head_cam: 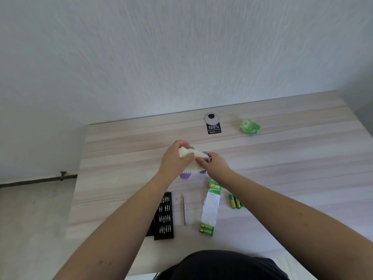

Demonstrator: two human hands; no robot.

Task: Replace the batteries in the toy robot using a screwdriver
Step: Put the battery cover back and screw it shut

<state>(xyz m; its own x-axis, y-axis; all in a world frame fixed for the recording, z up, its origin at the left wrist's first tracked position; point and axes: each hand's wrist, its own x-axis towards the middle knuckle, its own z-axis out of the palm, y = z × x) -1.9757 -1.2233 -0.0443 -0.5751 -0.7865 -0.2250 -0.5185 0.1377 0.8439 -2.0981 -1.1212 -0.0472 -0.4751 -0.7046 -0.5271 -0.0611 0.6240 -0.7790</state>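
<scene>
A cream and purple toy robot (194, 158) lies on the wooden table (282, 158) at its middle. My left hand (174, 158) grips the toy's left end, fingers curled round it. My right hand (212, 163) presses on the toy's right side with bent fingers; whether it pinches something small I cannot tell. A slim grey screwdriver (184, 210) lies on the table nearer to me, untouched. A torn battery pack (210, 207) with two green batteries at its near end lies right of it. Loose green and yellow batteries (235, 202) lie further right.
A black case of screwdriver bits (164, 216) sits open left of the screwdriver. A green packet (249, 126) lies at the back right. A round cable grommet with a black label (213, 123) is at the table's far edge, against the wall.
</scene>
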